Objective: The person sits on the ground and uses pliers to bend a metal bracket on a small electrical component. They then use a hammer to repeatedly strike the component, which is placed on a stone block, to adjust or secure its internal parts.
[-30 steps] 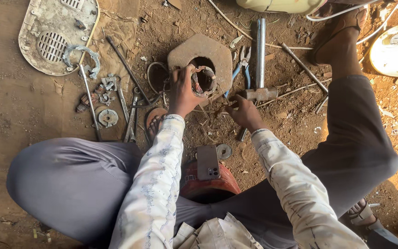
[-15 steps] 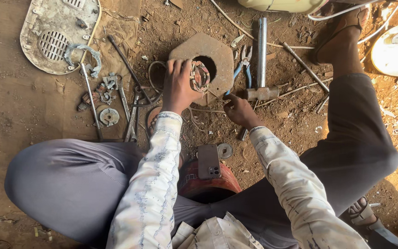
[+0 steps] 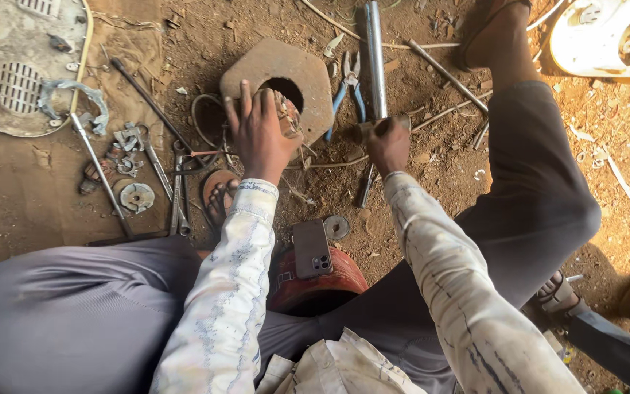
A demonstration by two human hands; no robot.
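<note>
The left hand (image 3: 260, 135) covers most of the part at the hexagonal block (image 3: 308, 69) opening; the round grille cover (image 3: 9, 80) and white housing (image 3: 607, 36) are cut off by the frame edges

Open-air repair workshop on bare dirt ground (image 3: 38, 211). Evidence: pliers (image 3: 349, 91), spanners (image 3: 176, 186), steel pipe (image 3: 373, 55), rods (image 3: 442, 69), loose metal parts (image 3: 129, 168) and a perforated metal cover (image 3: 16, 80) scattered around a seated person.

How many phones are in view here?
1: a dark phone lies on the red round object between the person's knees, below the left hand. Others may be hidden.
</note>
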